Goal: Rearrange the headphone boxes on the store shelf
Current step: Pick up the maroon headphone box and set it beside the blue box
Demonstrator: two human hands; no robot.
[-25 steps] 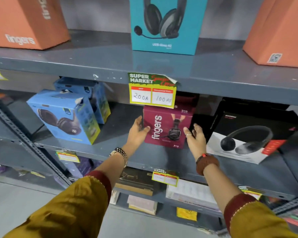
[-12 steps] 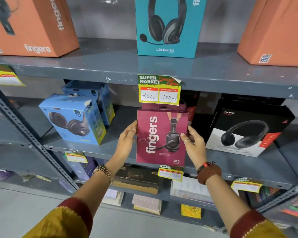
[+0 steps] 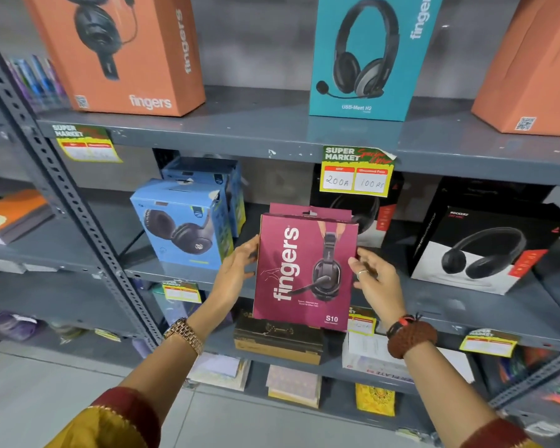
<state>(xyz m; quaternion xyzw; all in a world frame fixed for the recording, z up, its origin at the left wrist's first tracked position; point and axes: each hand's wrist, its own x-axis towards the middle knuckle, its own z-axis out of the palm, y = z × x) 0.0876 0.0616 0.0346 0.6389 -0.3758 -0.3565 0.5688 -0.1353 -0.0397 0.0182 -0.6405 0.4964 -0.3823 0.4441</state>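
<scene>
Box in hand: you hold the maroon cardboard headphone box [image 3: 304, 270] upright in front of the middle grey metal shelf [image 3: 485, 305], clear of its lip; a second maroon box seems to sit flush behind it, though the view is poor there.
Left hand [image 3: 236, 273]: clamped on the box's left edge, fingers wrapped behind.
Right hand [image 3: 374, 279]: on the right edge, fingers spread and looser; whether it truly grips, you cannot tell.
Handling: judge it light, stiff at the corners, glossy and a little slippery; keep both side edges pinched at mid-height, not the thin hang-tab top.
Edges: the yellow price tag [image 3: 358, 173] hangs just above; the blue headphone box [image 3: 183, 224] stands left, the black-and-white headphone box [image 3: 479, 244] right.
Open room: a bare gap between those two boxes.
</scene>
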